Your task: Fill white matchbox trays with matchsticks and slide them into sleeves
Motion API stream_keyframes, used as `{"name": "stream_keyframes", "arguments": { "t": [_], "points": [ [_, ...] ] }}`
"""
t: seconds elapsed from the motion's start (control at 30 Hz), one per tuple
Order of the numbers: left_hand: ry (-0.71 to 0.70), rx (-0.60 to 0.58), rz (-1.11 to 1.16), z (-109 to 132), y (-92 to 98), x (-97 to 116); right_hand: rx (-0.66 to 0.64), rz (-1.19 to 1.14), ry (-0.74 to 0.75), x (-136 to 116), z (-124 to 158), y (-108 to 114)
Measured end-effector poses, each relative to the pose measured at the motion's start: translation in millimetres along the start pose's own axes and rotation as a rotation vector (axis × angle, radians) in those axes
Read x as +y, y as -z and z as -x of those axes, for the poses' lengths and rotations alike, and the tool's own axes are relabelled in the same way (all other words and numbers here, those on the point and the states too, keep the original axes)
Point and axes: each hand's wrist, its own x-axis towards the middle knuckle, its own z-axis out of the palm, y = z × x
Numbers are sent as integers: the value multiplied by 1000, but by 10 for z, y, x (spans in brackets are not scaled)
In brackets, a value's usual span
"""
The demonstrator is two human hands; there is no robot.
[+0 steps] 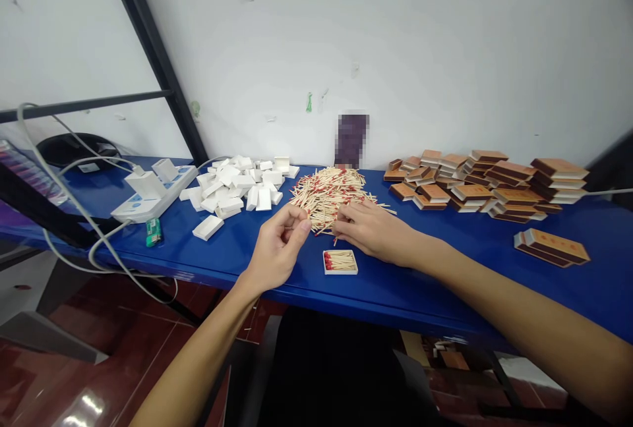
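A large heap of red-tipped matches (324,193) lies at the middle of the table. My right hand (368,229) is at its near right side, fingers bent down and closed on matches, with a red tip showing under them. At the heap's near left edge, my left hand (281,242) is closed in a pinch; whatever sits between thumb and fingers is too small to make out. Between the hands, closer to me, a white matchbox tray (341,273) holds a layer of matches, most red heads to the left.
White trays (237,183) lie piled left of the heap, with one single tray (208,227) nearer. Brown matchbox sleeves (469,193) are stacked at right; two more (551,247) lie closer. A power strip (155,196), cables and a green packet (153,232) occupy the left.
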Motion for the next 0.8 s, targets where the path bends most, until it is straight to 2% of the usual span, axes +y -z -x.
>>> {"name": "stream_keyframes", "arguments": {
  "t": [0.17,0.3,0.43,0.63,0.73,0.8],
  "points": [
    [-110,-39,-90,-15,-6,27,102,-154,-37,53,50,-12],
    [-60,-12,-95,-40,-37,1,222,-294,-57,53,95,32],
    [-47,17,-109,-51,-41,-44,292,-368,-58,-53,121,104],
    [-49,10,-44,-65,-34,-29,173,-506,-15,-307,143,136],
    [-48,3,-66,-68,-31,-12,148,-476,-27,-318,152,142],
    [-12,-14,-43,-62,-27,3,187,-452,-55,-255,165,167]
  ]
}}
